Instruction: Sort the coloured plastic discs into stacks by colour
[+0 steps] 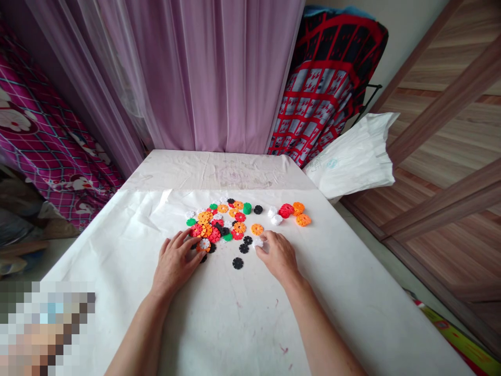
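A pile of notched plastic discs (pixel 205 227) in red, orange, green, black and white lies mid-table. My left hand (pixel 177 261) rests at the pile's left edge, fingers apart and touching discs near an orange one with a white centre (pixel 204 244). My right hand (pixel 277 255) has thumb and fingers closed round a white disc (pixel 257 243). Left of it lie loose black discs (pixel 237 262), with an orange disc (pixel 257 229) just beyond. Farther right sit white discs (pixel 276 219), red discs (pixel 286 210) and orange discs (pixel 303 220) in small groups. A green stack (pixel 247 208) stands behind.
The discs lie on a white-covered table (pixel 219 324). A white bag (pixel 352 156) hangs at its far right corner. Behind are a purple curtain (pixel 219 78) and a red and black cloth (pixel 324 89). Wooden panels (pixel 450 156) stand to the right.
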